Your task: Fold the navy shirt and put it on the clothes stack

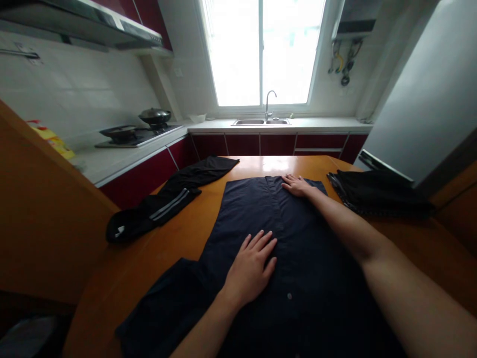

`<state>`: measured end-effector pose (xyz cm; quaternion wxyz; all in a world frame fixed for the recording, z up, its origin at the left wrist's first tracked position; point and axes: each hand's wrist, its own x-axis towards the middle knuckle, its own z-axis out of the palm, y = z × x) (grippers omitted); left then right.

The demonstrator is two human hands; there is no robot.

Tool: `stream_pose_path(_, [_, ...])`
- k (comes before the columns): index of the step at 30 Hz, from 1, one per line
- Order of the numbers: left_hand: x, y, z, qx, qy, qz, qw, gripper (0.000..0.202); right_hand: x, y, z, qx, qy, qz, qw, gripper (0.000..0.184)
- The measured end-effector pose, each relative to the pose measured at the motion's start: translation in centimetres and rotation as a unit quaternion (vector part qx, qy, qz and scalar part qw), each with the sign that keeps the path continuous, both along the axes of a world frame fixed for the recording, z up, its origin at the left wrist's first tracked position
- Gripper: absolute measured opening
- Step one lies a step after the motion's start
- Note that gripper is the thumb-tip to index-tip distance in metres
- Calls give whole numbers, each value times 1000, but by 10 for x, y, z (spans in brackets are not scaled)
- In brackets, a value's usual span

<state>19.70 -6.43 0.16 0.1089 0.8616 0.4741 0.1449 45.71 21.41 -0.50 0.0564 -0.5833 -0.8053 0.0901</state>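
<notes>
A dark navy button-up shirt (246,214) lies spread out on the wooden table (186,233), its hem toward the far side and one sleeve out to the left. My left hand (252,266) rests flat on the middle of the shirt, left of the button placket, fingers stretched. Farther off, my right hand (295,186) lies flat with fingers out near the far hem, just right of the placket. Neither hand grips the cloth. The shirt's near end runs out of view at the bottom.
Black trousers with grey stripes (167,199) lie along the table's left edge. A pile of folded dark clothes (376,191) sits at the right. Beyond are a sink (250,122), a stove with pans (154,117) and a refrigerator (421,94).
</notes>
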Motion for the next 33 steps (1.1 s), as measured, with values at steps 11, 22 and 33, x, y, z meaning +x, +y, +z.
stream_pose_path(11, [1, 1, -5, 13, -4, -1, 1000, 47, -16, -133, -19, 34, 63, 258, 963, 65])
stream_pose_path(22, [-3, 7, -8, 14, -1, -6, 1000, 47, 26, -87, 18, 48, 19, -113, 992, 65])
stream_pose_path(33, [-2, 13, -12, 14, 7, -13, 1000, 47, 6, -252, -17, 34, 43, 88, 995, 72])
